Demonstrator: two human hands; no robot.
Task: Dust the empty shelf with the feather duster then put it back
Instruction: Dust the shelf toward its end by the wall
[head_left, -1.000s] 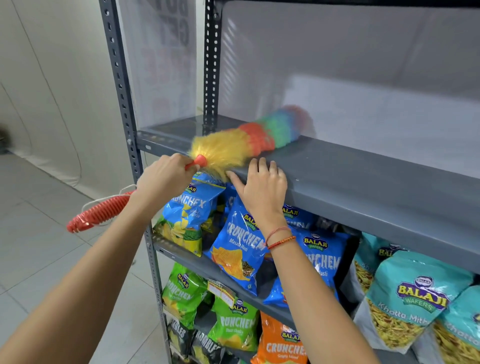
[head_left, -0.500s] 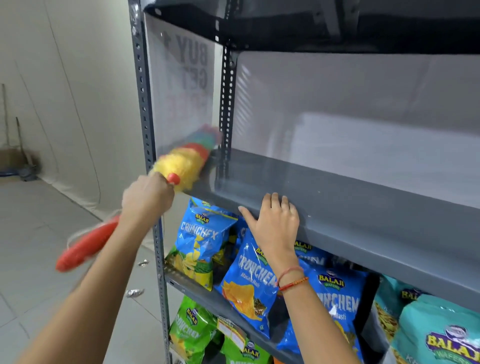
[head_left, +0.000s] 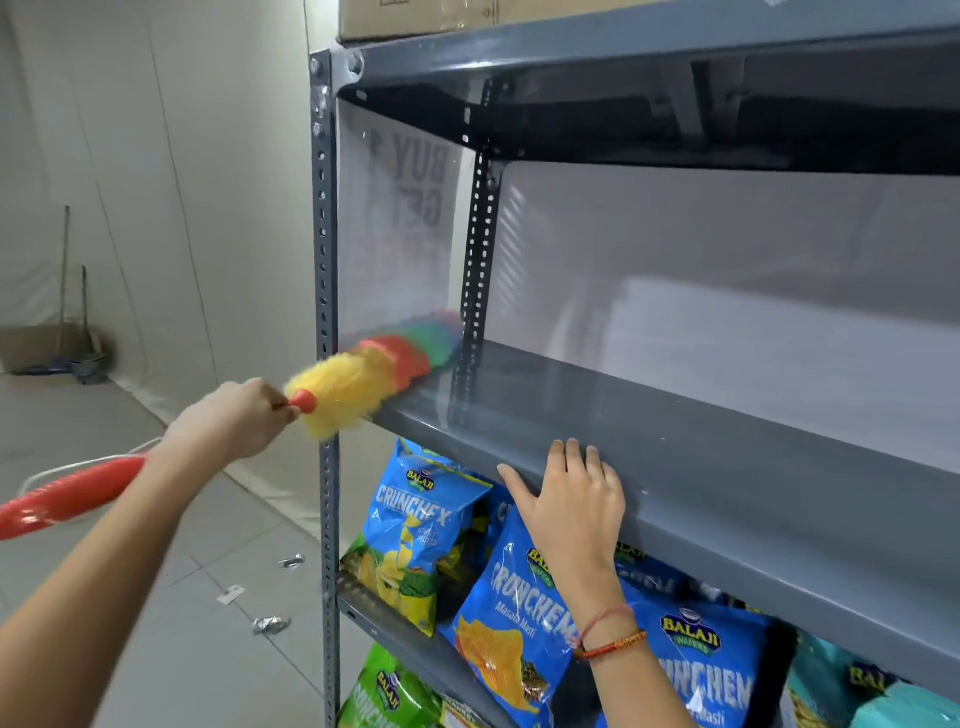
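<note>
The empty grey metal shelf runs from the left post toward the lower right. A feather duster with yellow, orange, green and blue fluff lies across the shelf's left end, its tip blurred against the back corner. My left hand grips the duster's shaft just behind the fluff, and the red ribbed handle sticks out behind my forearm. My right hand rests flat on the shelf's front lip, fingers spread, holding nothing.
Blue Crunchex snack bags hang on the shelf below, with green bags lower and teal ones at the right. A cardboard box sits on top. Foil scraps lie on the tiled floor; brooms lean at the far left wall.
The duster has swept from the middle of the shelf to its left end and stays there. My view has tilted up and right. My right hand stays on the shelf lip.
</note>
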